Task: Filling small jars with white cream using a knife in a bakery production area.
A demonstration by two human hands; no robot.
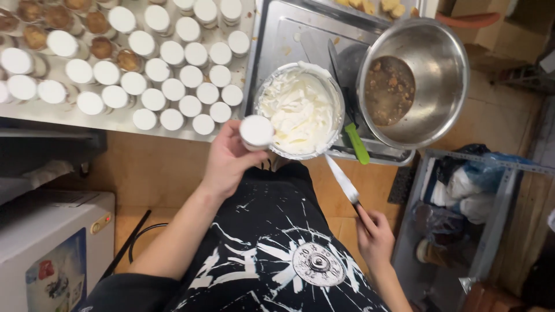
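Observation:
My left hand [228, 159] holds a small cup topped flat with white cream [256, 132], just left of a bowl of white cream [299, 110]. My right hand [374, 234] grips the dark handle of a palette knife [342, 180]; its cream-smeared blade points up toward the cream bowl's near rim. Left of the bowl, a steel table [124, 120] carries many small cups [173, 72], most topped with white cream, several at the far left still showing brown filling.
A large steel bowl [445, 63] with brown filling sits right of the cream bowl on a metal tray [283, 29]. A green-handled knife [354, 136] lies between the bowls. A white appliance [52, 242] stands lower left, a wire rack with bags [462, 196] lower right.

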